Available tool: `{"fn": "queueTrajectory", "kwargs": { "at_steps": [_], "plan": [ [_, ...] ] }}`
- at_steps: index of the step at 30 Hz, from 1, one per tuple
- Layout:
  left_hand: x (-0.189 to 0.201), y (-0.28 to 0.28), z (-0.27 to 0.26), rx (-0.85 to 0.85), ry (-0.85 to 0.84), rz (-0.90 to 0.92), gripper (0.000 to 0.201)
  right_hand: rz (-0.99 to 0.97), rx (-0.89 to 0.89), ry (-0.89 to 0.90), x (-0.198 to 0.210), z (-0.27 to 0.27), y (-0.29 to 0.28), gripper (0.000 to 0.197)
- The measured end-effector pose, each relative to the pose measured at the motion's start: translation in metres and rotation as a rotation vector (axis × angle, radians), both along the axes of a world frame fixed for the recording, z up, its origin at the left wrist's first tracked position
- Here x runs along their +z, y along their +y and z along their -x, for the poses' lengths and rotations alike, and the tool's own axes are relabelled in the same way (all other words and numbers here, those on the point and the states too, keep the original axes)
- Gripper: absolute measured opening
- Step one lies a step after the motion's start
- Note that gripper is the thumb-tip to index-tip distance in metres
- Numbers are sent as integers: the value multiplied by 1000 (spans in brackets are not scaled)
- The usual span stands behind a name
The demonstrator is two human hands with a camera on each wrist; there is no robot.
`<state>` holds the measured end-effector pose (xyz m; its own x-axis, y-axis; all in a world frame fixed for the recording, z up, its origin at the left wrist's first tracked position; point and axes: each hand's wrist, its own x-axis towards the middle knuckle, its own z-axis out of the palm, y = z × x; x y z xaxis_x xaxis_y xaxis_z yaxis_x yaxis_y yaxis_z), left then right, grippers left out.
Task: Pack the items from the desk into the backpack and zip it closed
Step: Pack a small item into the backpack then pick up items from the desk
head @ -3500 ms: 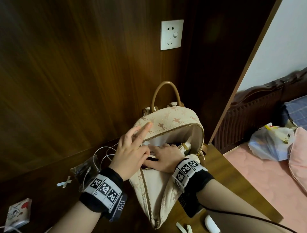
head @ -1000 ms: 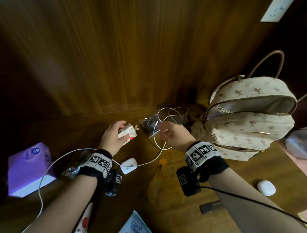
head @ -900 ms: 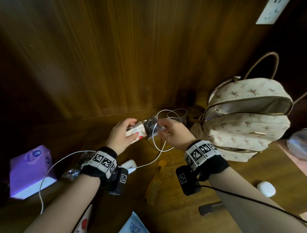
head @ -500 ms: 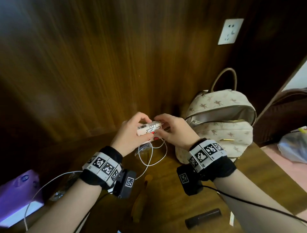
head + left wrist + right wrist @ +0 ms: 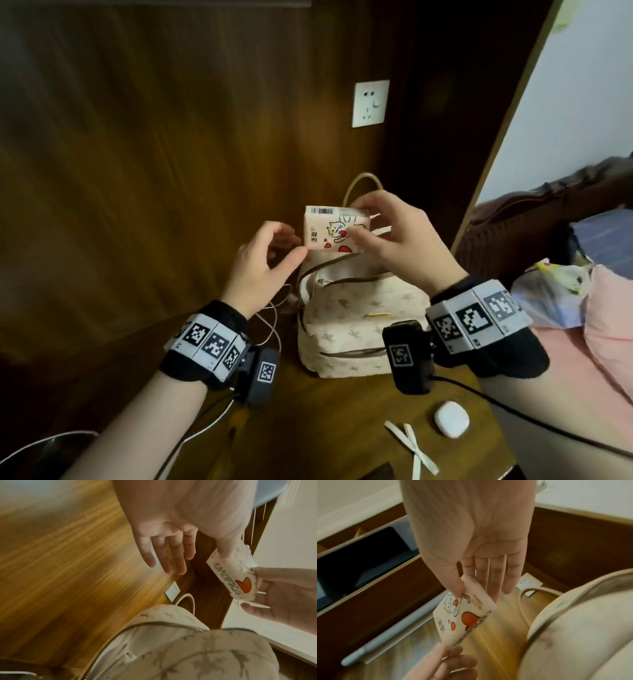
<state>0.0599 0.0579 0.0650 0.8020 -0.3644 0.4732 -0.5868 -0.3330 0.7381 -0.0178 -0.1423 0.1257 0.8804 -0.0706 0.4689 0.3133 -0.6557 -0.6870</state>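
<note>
A small tissue pack [image 5: 337, 228] printed with a cat and red hearts hangs just above the open top of the beige patterned backpack [image 5: 359, 329]. My right hand [image 5: 383, 229] pinches the pack [image 5: 462, 615] between thumb and fingers. My left hand [image 5: 270, 253] is at the pack's left end; in the left wrist view only its thumb touches the pack [image 5: 240, 582], and its fingers [image 5: 171, 561] are straight and apart from it. The backpack [image 5: 188, 649] stands upright on the desk with its main zipper open, and its inside is not visible.
A white earbud case [image 5: 451, 418] and white ties [image 5: 411, 445] lie on the desk at front right. A white cable [image 5: 270, 329] runs left of the backpack. A wall socket [image 5: 370, 103] sits on the wood panel. A bed with a plastic bag [image 5: 555, 298] lies to the right.
My left hand took the tissue pack off the desk, raised it and passed it to my right hand. Both hands and my view moved right, over the backpack.
</note>
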Motion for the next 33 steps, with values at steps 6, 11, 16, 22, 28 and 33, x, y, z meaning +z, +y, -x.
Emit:
{"fn": "queueTrajectory", "kwargs": {
  "at_steps": [6, 11, 16, 22, 28, 33],
  "plan": [
    [-18, -55, -12, -60, -54, -91, 41, -38, -96, 39, -11, 5, -64, 24],
    [-30, -80, -14, -54, -172, -154, 40, -42, -124, 86, -23, 3, -99, 24],
    [-40, -85, -15, -14, -245, -211, 34, -32, -103, 146, -34, -4, -108, 23],
    [-63, -83, -20, -40, -197, -301, 36, 27, -74, 228, -49, -11, -108, 25],
    [-63, -75, -23, -26, -344, -571, 45, 298, -177, 193, -66, -17, -105, 27],
    [-67, -75, -20, -41, -409, -828, 52, 241, -250, 111, -88, -22, -97, 25]
  ]
}}
